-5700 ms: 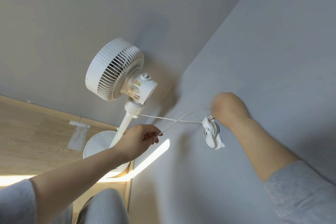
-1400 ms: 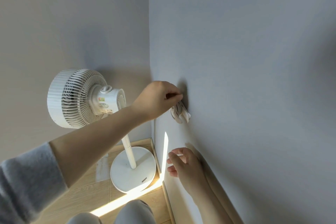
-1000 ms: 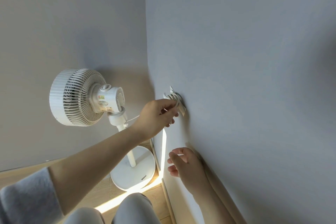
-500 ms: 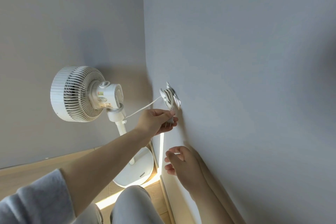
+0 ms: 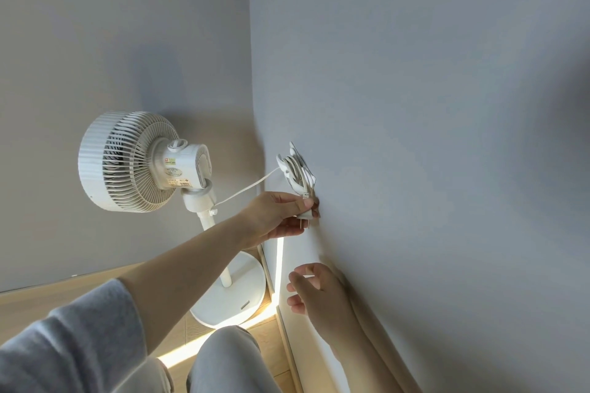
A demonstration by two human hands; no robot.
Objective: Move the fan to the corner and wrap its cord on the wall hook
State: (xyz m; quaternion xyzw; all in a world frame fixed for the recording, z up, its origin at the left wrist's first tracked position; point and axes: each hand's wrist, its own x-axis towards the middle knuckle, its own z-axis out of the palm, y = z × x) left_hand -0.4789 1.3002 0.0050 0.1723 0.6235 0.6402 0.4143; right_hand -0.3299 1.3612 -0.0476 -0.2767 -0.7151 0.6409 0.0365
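Note:
A white pedestal fan (image 5: 137, 163) stands in the corner on its round base (image 5: 233, 297). Its white cord (image 5: 245, 190) runs taut from the neck to a white wall hook (image 5: 297, 169) on the right wall, where several loops are wound. Just below the hook, my left hand (image 5: 277, 214) pinches the plug end of the cord (image 5: 305, 217), prongs pointing down. My right hand (image 5: 319, 293) hovers lower by the same wall, fingers loosely curled and apart, holding nothing.
Two grey walls meet at the corner (image 5: 250, 89) behind the fan. Wooden floor (image 5: 268, 348) with a bright strip of sunlight lies below. My knee in grey trousers (image 5: 226, 360) sits close to the fan's base.
My left hand came down from the hook's top to just under it, now gripping the plug. More cord sits wound on the hook. The right hand stayed low by the wall.

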